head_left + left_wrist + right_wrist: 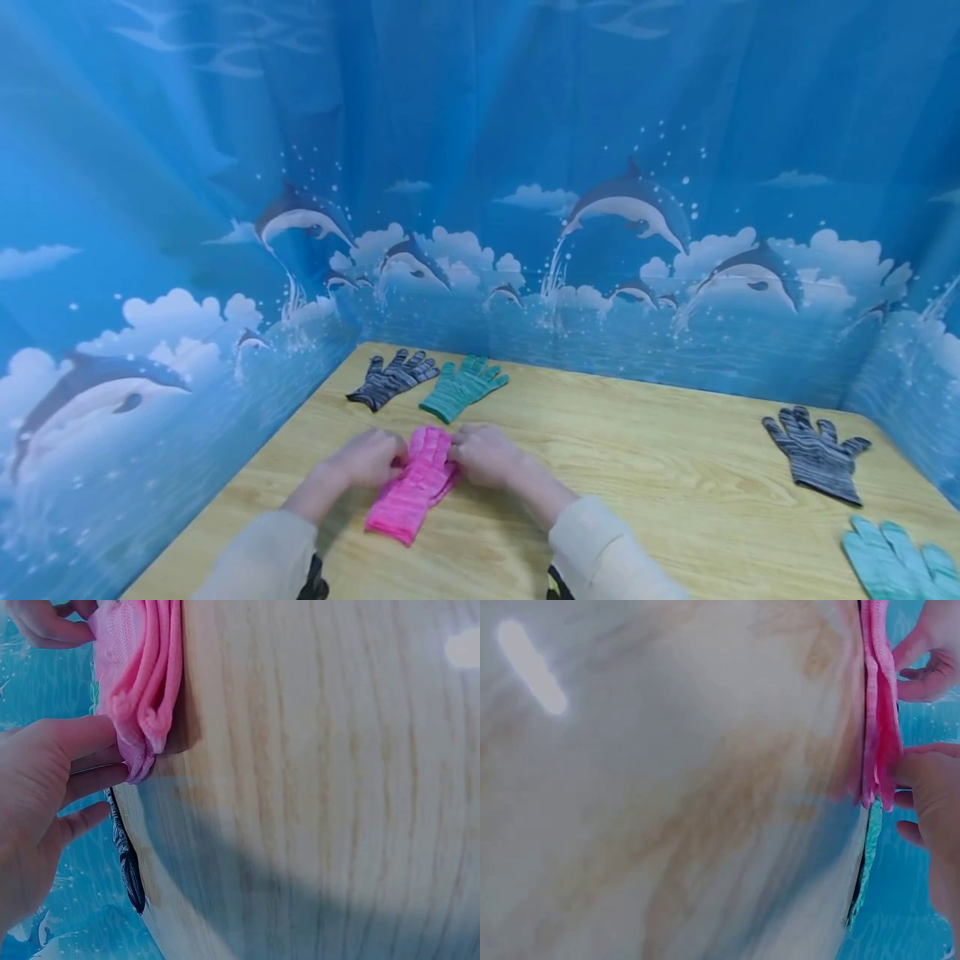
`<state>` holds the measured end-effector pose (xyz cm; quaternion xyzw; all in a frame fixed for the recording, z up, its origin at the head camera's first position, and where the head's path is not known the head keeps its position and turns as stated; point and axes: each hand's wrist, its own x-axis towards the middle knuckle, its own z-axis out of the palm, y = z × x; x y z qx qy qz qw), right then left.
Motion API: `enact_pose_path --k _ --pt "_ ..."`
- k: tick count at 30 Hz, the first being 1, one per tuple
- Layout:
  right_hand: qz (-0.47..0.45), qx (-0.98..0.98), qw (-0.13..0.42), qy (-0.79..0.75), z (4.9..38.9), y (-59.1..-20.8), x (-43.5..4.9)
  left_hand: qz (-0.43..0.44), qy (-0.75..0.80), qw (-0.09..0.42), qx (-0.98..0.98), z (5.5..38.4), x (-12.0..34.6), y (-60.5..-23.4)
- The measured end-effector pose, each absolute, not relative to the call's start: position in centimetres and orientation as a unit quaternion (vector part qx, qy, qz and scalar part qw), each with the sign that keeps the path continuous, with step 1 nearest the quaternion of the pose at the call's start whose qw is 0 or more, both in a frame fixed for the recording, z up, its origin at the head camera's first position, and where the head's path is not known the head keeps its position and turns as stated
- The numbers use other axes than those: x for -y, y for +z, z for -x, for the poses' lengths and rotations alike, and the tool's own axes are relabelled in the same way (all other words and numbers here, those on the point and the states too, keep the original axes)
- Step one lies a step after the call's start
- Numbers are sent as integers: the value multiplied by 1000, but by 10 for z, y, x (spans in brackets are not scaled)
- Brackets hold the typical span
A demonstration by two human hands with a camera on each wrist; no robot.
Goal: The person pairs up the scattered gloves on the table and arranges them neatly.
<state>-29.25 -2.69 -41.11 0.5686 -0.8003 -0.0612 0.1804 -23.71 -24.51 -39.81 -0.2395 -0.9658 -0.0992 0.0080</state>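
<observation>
A pink knit glove (416, 487) lies on the table with its cuff toward me and its fingers pointing away. Several pink layers (154, 675) show at its edge in the left wrist view; whether these are one glove or two stacked, I cannot tell. My left hand (371, 458) pinches the glove's left side near the fingers. On the opposite side, my right hand (483, 454) pinches the edge by the fingertips. Both hands also appear in the right wrist view, where the right hand (934, 799) has its thumb and fingers at the pink edge.
Beyond the hands lie a dark grey striped glove (393, 377) and a green glove (463, 387), flat. Over on the right are another grey glove (817, 454) and a pale green glove (900, 560), cut by the frame. A dolphin-print curtain (525, 167) surrounds the wooden table (637, 467).
</observation>
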Motion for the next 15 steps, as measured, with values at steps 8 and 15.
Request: enact_pose_path --k 8,15 --pt "-600 766 208 -95 293 -411 20 252 -80 21 964 242 247 -402" --pt "-598 780 163 -85 292 -414 18 258 -79 31 962 241 247 -404"
